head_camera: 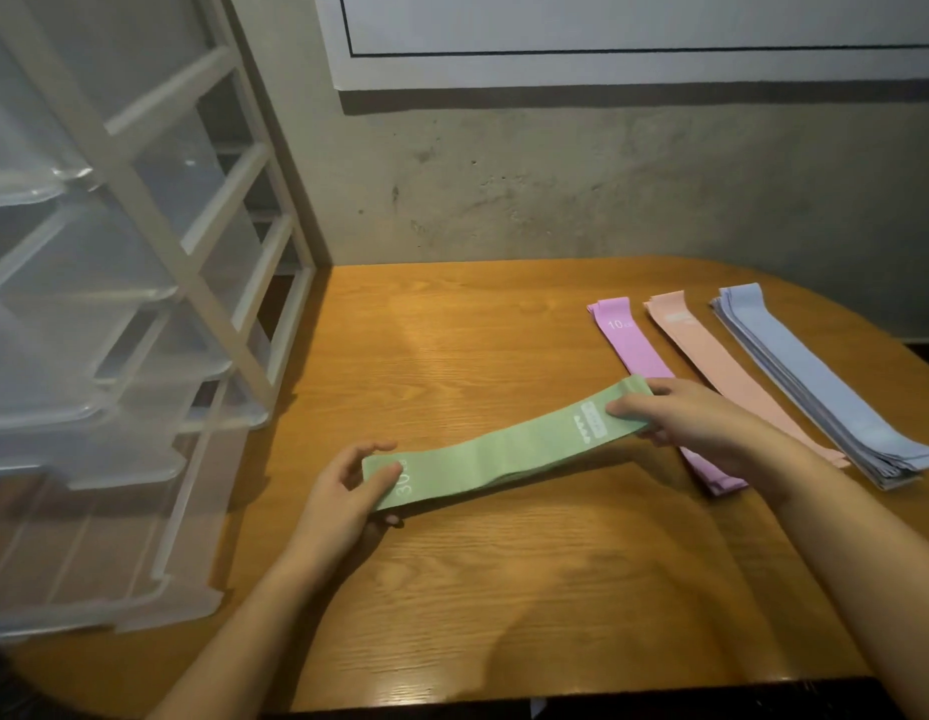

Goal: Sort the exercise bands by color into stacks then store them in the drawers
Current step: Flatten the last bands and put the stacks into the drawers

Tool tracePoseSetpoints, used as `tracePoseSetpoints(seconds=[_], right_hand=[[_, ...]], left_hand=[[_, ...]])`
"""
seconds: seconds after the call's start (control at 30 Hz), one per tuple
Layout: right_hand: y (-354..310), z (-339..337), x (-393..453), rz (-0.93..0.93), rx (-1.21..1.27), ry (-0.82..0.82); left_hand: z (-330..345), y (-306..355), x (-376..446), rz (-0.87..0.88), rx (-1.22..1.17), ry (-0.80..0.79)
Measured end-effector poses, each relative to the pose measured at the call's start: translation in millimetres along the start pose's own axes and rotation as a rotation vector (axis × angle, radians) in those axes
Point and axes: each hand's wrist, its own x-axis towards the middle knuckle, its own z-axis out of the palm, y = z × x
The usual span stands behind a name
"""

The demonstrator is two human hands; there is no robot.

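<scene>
A stack of green bands [504, 452], marked 30, is held just above the wooden table [452, 589] at its middle. My left hand [343, 498] pinches its near-left end and my right hand [701, 420] grips its far-right end. To the right lie three stacks side by side: purple bands [626, 337], peach bands [712, 356] and blue bands [815, 387]. My right hand covers the middle of the purple stack. A clear plastic drawer unit [114, 330] with a white frame stands at the left, and several of its drawers are pulled out.
A grey concrete wall [556, 189] runs behind the table, with a white board above it. The table's front edge is close to me and its right side curves round behind the blue stack.
</scene>
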Motion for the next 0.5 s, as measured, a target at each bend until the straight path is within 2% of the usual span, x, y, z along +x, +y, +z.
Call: tracePoseSetpoints(seconds=[0.07, 0.13, 0.27, 0.37, 0.5], right_hand=[[-6.9, 6.2, -1.3, 0.015, -0.129, -0.011], [-18.0, 14.2, -0.9, 0.002, -0.214, 0.052], [-56.2, 33.8, -10.9, -0.063, -0.173, 0.149], [-91.4, 55.9, -26.2, -0.169, -0.199, 0.133], [-124.6, 96.8, -32.2, -0.229, -0.357, 0.079]], left_hand=[[3.6, -4.6, 3.3, -0.006, 0.039, 0.017], [3.2, -8.5, 7.6, -0.006, 0.079, 0.037], [1.3, -10.7, 6.7, 0.002, 0.087, 0.004], [1.8, -9.0, 6.7, -0.003, 0.078, 0.005], [0.2, -8.5, 12.2, -0.052, 0.035, 0.018]])
